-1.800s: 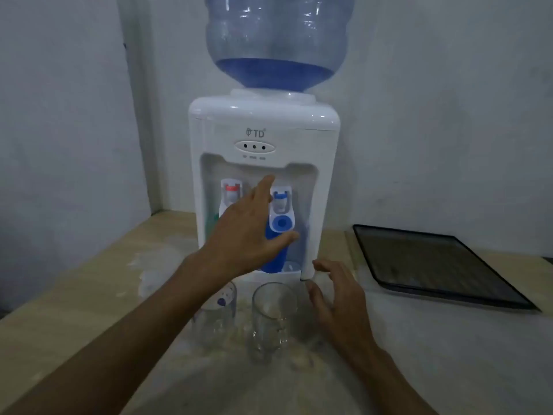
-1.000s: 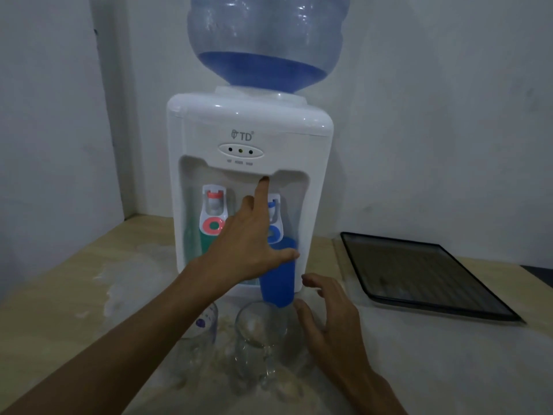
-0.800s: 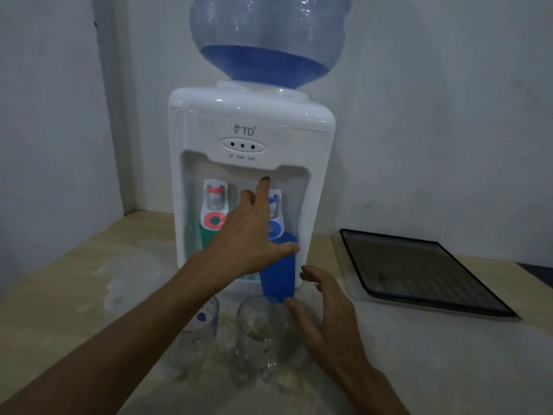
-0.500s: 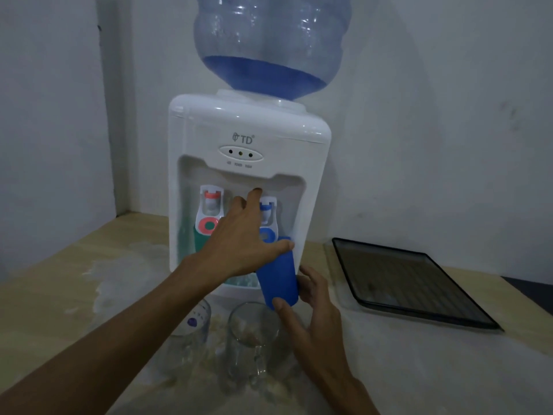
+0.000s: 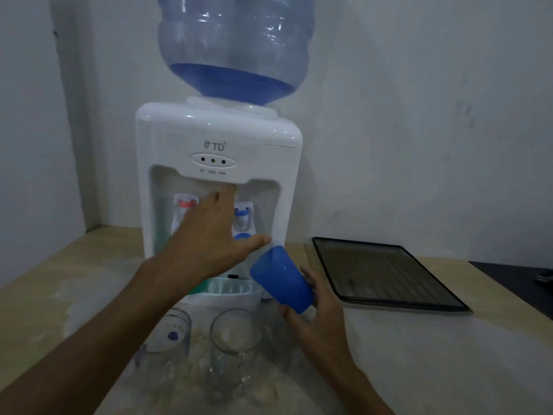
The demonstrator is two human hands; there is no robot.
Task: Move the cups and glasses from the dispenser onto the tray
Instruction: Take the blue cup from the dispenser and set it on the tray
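Observation:
My right hand (image 5: 317,317) grips a blue plastic cup (image 5: 281,280), tilted with its mouth toward the white water dispenser (image 5: 215,139), just right of the drip tray. My left hand (image 5: 215,235) reaches into the dispenser's alcove with fingers spread, in front of a green cup (image 5: 160,223) under the red tap; whether it touches that cup is hidden. Two clear glasses stand on the table in front: one with a blue dot (image 5: 170,336) on the left, a plain glass (image 5: 235,342) beside it. The black tray (image 5: 386,277) lies empty to the right.
A large blue water bottle (image 5: 236,46) sits on top of the dispenser. White walls close in behind and on the left. The wooden table (image 5: 449,354) has pale stains around the glasses. A dark object (image 5: 526,274) lies at the far right edge.
The blue cup has come out from under the blue tap, down and to the right, tilted in my right hand. My left hand stays in the alcove.

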